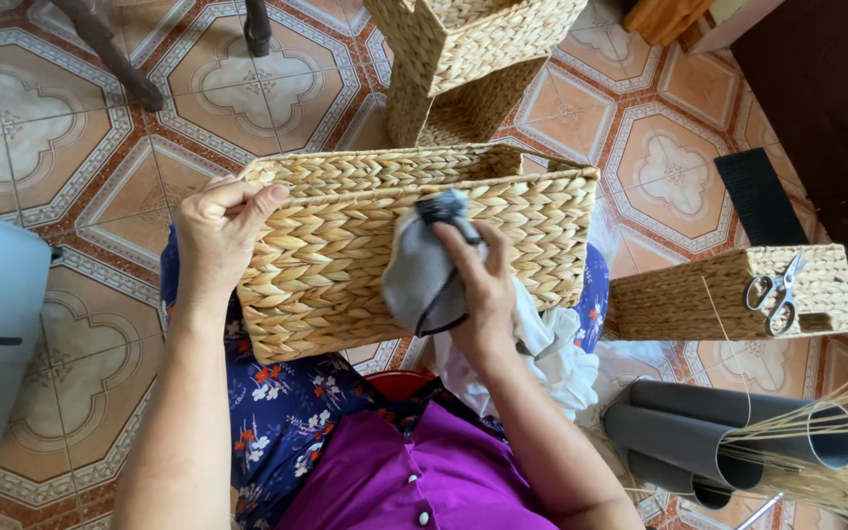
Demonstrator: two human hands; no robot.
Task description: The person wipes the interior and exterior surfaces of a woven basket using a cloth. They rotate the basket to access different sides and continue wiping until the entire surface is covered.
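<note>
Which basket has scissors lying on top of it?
The woven basket at the right, lying on the floor, with scissors on top. The others, one held and two stacked behind, carry none.

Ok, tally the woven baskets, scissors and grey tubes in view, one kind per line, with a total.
Woven baskets: 3, one held on the lap, one at the top, one on its side at right
Scissors: 1, lying on the right basket
Grey tubes: 3, piled at lower right
Total: 7
</note>
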